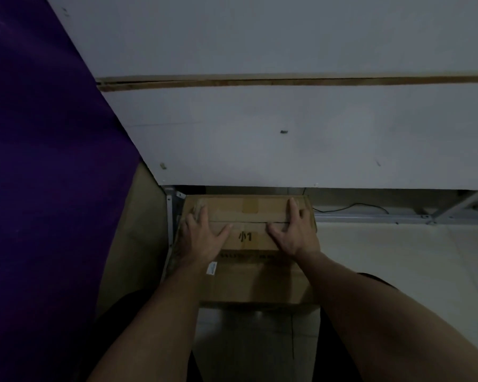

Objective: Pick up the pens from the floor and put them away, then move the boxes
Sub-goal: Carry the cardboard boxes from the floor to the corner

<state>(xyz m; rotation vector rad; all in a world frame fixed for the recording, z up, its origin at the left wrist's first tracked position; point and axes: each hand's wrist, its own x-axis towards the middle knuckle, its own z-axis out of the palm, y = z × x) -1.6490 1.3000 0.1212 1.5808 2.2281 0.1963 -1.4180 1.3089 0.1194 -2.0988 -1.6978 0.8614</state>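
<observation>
A big purple cloth [39, 161] fills the left side, soft and dark. Next to it is a wide white board [287, 133], flat and smooth, with a thin brown wooden strip [287, 81] running across it. Under the board's bottom edge runs a grey metal frame [370, 216] with a thin black cable [351, 206] lying behind it.

A brown cardboard box [246, 274] sits on the pale tiled floor [246, 340], low in the middle, with its far end tucked just under the board. It is shut with clear tape, and a brown tape patch is stuck on top.

The left hand [202, 235] lies flat on the box top with its fingers spread wide, pressing down and gripping nothing. The right hand [294, 232] does the same on the other side, fingers straight and apart.

Between the hands, black marks like "小1" are written on the box. A line of small print below it is too blurry to read. A little white sticker [212, 269] sits by the left wrist.
</observation>
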